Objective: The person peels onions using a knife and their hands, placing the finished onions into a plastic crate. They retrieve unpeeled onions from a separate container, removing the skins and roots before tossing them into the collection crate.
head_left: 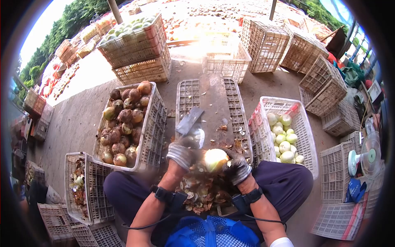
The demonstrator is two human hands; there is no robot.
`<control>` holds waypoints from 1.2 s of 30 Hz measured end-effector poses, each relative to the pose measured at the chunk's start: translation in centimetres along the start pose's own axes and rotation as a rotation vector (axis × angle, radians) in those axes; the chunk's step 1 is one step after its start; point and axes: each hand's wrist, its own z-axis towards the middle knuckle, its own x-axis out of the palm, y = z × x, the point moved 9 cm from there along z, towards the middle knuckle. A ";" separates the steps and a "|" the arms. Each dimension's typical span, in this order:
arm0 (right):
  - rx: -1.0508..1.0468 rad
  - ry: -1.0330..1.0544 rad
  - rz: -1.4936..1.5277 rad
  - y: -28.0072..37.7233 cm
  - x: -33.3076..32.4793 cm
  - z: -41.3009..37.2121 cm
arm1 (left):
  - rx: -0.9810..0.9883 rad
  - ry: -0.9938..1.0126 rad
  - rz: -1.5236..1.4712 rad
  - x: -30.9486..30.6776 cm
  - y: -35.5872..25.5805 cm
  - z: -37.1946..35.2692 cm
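My right hand [238, 168], in a dark, grimy knit glove, is closed around the side of a partly peeled onion [215, 159] with a pale, shiny face. Just left of the onion is my gloved left hand [181, 154], smeared by motion and curled closed. A broad-bladed knife [189, 120] extends up from that hand, its handle hidden; its blade lies over a worn plank [216, 109]. Onion skins and scraps [203, 191] are heaped below my hands, between my knees.
Left stands a crate [155, 119] of unpeeled onions [125, 117]; right, a crate [307, 136] of peeled onions [285, 138]. An upturned crate [181, 94] lies under the plank. Scraps fill a smaller crate [98, 193] by my left knee. Stacked crates [140, 66] and a fan [368, 154] stand farther out.
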 end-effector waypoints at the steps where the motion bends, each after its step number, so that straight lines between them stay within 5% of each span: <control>1: -0.041 -0.019 -0.148 0.2 -0.4 -0.1 | -0.023 0.000 -0.040 0.0 -0.2 0.0; 4: -0.160 -0.138 -0.818 -0.9 -3.0 -0.1 | -0.018 -0.036 0.003 -0.6 0.6 -0.1; 13: -0.142 -0.312 -0.671 -3.2 -9.3 -0.8 | -0.052 -0.089 0.289 -2.6 5.6 1.6; 16: -0.136 -0.336 -0.441 -3.2 -10.0 -0.6 | -0.030 -0.069 0.401 -2.9 7.1 1.3; 19: 0.086 -0.230 0.568 -2.4 -7.2 -0.1 | -0.149 0.125 0.481 -0.9 4.0 -1.3; 21: 0.043 -0.277 0.580 -1.8 -7.6 0.0 | -0.218 0.406 0.701 2.6 0.5 -3.7; 23: 0.029 -0.339 0.561 -1.8 -8.1 0.0 | -0.136 0.817 1.044 7.3 4.2 -6.1; 25: 0.080 -0.328 0.649 -2.6 -7.9 0.2 | -0.043 0.757 1.070 8.3 8.2 -7.3; 29: 0.115 -0.328 0.689 -3.2 -7.2 0.0 | -0.213 0.525 1.052 5.2 3.5 -5.0; 30: 0.125 -0.308 0.685 -3.7 -7.2 0.0 | -0.112 0.507 1.119 5.5 -1.2 -4.7; 33: 0.170 -0.252 0.693 -3.7 -6.4 0.3 | -0.022 0.791 0.936 7.1 8.3 -5.9; 35: 0.181 -0.182 0.707 -4.8 -6.8 0.2 | 0.020 0.915 1.129 8.4 17.5 -7.7; 36: 0.094 -0.198 0.437 -5.3 -8.3 0.4 | 0.081 0.854 1.055 9.3 14.2 -8.1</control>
